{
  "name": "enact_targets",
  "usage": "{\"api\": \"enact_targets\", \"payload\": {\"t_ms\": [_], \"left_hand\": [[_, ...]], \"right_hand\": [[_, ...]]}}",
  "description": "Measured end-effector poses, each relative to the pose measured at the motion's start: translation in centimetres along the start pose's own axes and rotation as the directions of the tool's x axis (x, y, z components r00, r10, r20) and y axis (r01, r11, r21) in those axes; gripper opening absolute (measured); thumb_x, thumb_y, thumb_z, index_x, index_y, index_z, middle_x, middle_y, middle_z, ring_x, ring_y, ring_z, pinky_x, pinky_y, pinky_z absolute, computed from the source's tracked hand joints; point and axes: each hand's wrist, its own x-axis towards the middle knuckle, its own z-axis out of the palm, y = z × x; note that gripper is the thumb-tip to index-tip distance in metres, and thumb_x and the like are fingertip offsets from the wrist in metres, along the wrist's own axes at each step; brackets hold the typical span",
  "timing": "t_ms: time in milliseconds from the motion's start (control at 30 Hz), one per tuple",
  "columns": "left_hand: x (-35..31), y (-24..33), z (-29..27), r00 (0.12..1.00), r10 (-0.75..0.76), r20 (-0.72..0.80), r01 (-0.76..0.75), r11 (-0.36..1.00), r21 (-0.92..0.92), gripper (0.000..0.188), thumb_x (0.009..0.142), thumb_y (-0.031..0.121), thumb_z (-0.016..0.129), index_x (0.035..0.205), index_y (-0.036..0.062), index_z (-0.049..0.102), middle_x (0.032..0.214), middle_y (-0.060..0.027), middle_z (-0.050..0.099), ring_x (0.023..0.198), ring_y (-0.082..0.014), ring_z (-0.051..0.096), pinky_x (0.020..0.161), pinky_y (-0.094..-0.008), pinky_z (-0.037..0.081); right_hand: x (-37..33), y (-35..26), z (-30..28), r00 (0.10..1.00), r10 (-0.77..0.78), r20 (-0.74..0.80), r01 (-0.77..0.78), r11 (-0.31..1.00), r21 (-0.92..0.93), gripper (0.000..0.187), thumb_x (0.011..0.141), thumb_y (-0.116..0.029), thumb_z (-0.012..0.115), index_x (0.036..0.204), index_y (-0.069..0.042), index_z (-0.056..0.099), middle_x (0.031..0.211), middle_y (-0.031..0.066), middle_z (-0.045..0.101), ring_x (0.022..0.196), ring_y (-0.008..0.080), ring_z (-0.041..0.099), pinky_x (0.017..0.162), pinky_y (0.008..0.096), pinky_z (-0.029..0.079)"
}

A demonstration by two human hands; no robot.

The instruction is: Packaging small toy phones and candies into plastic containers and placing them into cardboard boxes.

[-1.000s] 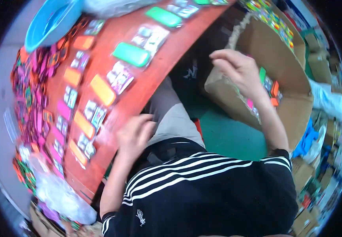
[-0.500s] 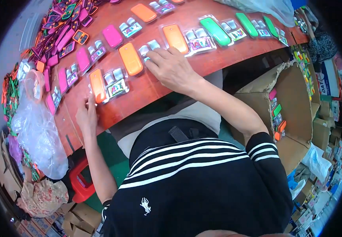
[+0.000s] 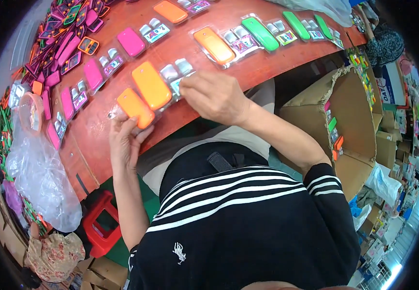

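My left hand [image 3: 124,140] grips the near end of a clear pack with an orange toy phone [image 3: 136,108], tilted off the table at its front edge. Overlapping it is a second pack with an orange toy phone [image 3: 151,86] and two silver-wrapped pieces [image 3: 176,68] beside the phone. My right hand [image 3: 214,96] has its fingers closed at the right edge of this second pack, by its small printed card. Farther right lies another packed orange phone [image 3: 214,45], untouched, then a green one [image 3: 259,34]. The left pack's silver pieces and card are hidden.
Rows of similar packs, including a pink phone [image 3: 131,41], lie on the red-brown table [image 3: 93,140]. Loose toy phones [image 3: 69,43] are heaped at far left, near a clear plastic bag [image 3: 42,169]. A cardboard box [image 3: 354,111] stands right, a red stool [image 3: 104,224] below left.
My left hand has taken hold of the leftmost orange phone's pack and moved it right against the neighbouring pack. My right hand has shifted slightly down, now pinching that neighbouring pack's edge.
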Motion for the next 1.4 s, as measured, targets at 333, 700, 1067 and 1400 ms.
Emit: {"api": "enact_targets", "payload": {"t_ms": [333, 700, 1067, 1400], "left_hand": [[0.2, -2.1, 3.3, 0.998, 0.055, 0.038, -0.052, 0.996, -0.072, 0.033, 0.090, 0.017, 0.054, 0.118, 0.0014, 0.045, 0.112, -0.0132, 0.055, 0.100, -0.0232, 0.059, 0.081, -0.0410, 0.054], [0.6, -2.2, 4.9, 0.993, -0.031, 0.111, 0.053, 0.979, -0.198, 0.031, 0.089, 0.014, 0.053, 0.118, 0.0029, 0.045, 0.114, -0.0106, 0.054, 0.104, -0.0215, 0.057, 0.089, -0.0396, 0.049], [2.4, -3.1, 5.1, 0.958, -0.159, 0.239, 0.210, 0.955, -0.207, 0.037, 0.091, 0.019, 0.051, 0.125, 0.0058, 0.044, 0.116, -0.0117, 0.055, 0.106, -0.0234, 0.055, 0.088, -0.0436, 0.048], [2.5, -2.4, 6.0, 0.906, -0.218, 0.364, 0.277, 0.954, -0.117, 0.046, 0.091, 0.022, 0.051, 0.130, 0.0022, 0.040, 0.125, -0.0124, 0.052, 0.111, -0.0266, 0.052, 0.096, -0.0499, 0.042]], "right_hand": [[-1.2, -1.2, 0.2, 0.994, -0.068, 0.087, 0.062, 0.995, 0.078, 0.023, 0.073, -0.014, 0.060, 0.093, -0.003, 0.062, 0.102, 0.0068, 0.061, 0.087, 0.0188, 0.061, 0.065, 0.0277, 0.047], [-4.0, 7.3, -4.2, 0.968, 0.164, 0.188, -0.091, 0.935, -0.344, 0.031, 0.074, -0.006, 0.058, 0.105, -0.005, 0.060, 0.108, 0.0089, 0.061, 0.100, 0.0232, 0.058, 0.081, 0.0333, 0.044], [-5.8, 8.8, 0.0, 0.997, 0.043, 0.057, -0.019, 0.929, -0.370, 0.013, 0.067, -0.017, 0.056, 0.075, -0.007, 0.055, 0.083, 0.0056, 0.057, 0.078, 0.0167, 0.059, 0.063, 0.0284, 0.050], [-5.2, 7.1, -1.5, 0.983, 0.074, -0.168, -0.136, 0.906, -0.400, 0.017, 0.067, -0.020, 0.056, 0.074, -0.005, 0.059, 0.076, 0.0027, 0.058, 0.068, 0.0147, 0.056, 0.054, 0.0283, 0.042]]}}
